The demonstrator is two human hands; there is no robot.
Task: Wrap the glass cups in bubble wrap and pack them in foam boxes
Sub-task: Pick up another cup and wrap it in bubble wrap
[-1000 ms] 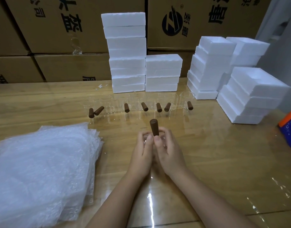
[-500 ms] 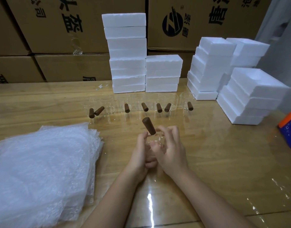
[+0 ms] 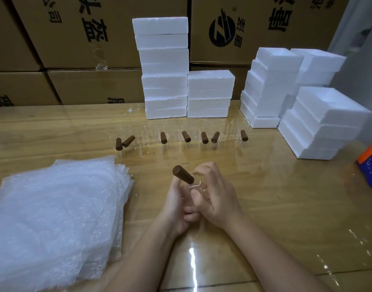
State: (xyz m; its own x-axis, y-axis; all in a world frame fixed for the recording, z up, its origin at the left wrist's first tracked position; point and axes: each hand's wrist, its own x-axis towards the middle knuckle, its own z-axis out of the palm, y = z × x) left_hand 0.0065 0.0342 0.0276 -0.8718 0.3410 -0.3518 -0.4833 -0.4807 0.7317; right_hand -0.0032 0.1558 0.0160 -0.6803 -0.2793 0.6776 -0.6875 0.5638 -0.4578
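Two bare forearms reach in from the bottom edge and meet over the middle of a glossy wooden desk [image 3: 275, 207]. The left hand [image 3: 176, 209] and right hand [image 3: 219, 197] are pressed close together around one small, clear glass cup [image 3: 196, 185]. Both hands have their fingers curled tightly round the glass. The right fingers [image 3: 204, 170] arch over its top, and the left thumb sits just beneath its brown wooden handle [image 3: 183, 177], which juts up and to the left. Whether the cup touches the desk cannot be told.

To the left of the hands, near the front of the desk, lies a thick pile of bubble wrap [image 3: 54, 218] sheets, close to the left forearm but apart from it.

Farther back, a row of glass cups [image 3: 186, 136] stands across the desk. The glass is nearly invisible, so the row shows mainly as seven brown handles; the two leftmost handles are almost touching.

Behind the row, white foam boxes [image 3: 209, 93] are piled in stacks. A tall stack and a lower one stand side by side at the back centre, and three more stepped, leaning stacks stand at the right.

An orange and blue object [image 3: 370, 165] is cut off by the right edge.

Beyond the desk rises a wall of brown cardboard boxes [image 3: 65, 43] printed with black characters.
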